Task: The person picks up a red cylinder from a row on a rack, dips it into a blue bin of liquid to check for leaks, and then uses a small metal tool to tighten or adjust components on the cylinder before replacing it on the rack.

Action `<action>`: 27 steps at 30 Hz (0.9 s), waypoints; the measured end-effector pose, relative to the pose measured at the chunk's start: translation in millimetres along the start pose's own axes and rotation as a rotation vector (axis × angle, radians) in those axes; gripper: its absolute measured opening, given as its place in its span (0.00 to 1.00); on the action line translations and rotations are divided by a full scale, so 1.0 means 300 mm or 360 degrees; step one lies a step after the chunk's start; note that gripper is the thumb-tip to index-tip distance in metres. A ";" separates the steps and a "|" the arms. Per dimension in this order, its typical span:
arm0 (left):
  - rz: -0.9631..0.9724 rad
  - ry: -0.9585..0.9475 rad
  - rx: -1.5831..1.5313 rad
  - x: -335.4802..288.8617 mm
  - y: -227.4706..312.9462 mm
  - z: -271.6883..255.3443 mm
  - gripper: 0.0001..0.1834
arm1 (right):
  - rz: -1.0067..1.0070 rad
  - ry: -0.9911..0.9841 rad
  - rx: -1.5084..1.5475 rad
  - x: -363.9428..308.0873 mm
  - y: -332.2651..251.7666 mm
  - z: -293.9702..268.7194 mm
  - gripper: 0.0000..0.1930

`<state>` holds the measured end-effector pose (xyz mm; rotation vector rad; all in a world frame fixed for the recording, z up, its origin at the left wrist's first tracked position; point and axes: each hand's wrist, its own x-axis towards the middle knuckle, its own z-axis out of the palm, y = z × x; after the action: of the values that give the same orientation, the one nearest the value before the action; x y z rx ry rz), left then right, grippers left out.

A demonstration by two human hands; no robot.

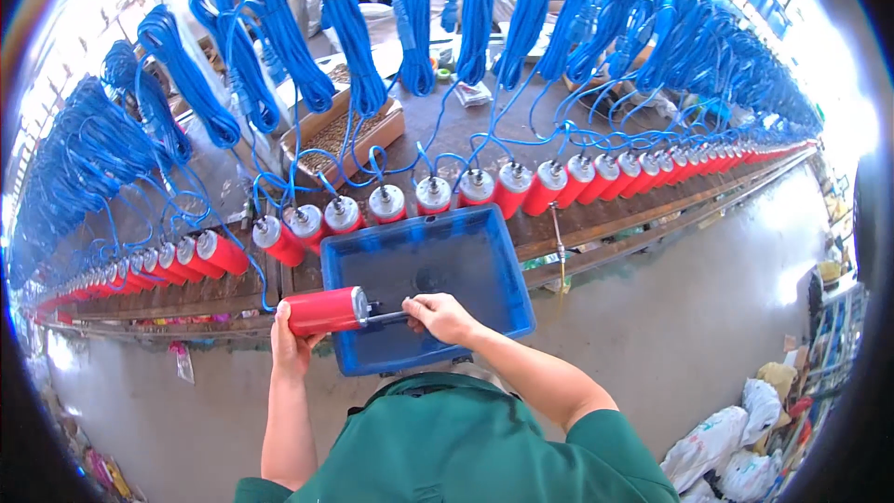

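Note:
My left hand is wrapped around a red cylinder, which lies on its side over the left part of a blue plastic tub. The cylinder's grey end cap faces right, with a small dark fitting at its centre. In my right hand is the end of a slim grey metal rod-shaped tool. The tool's other end reaches the lower part of the cap; its tip is too small to make out. A blue cable hangs down close to my left fingers.
Many red cylinders with grey caps line the bench edge, cabled to hanging blue cable bundles. A cardboard box of small brownish parts sits behind the tub. A metal tool hangs at the edge. White sacks lie at lower right.

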<state>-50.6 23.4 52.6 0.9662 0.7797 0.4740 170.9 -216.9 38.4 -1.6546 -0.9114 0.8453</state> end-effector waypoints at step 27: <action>0.0099 0.0073 0.0077 -0.004 -0.033 0.009 0.41 | 0.0438 0.1536 -0.0891 -0.098 0.434 -0.756 0.14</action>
<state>-49.0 16.2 45.2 1.0299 0.8072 0.5351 375.4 -366.4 -32.4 -2.3605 -0.2257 -0.1350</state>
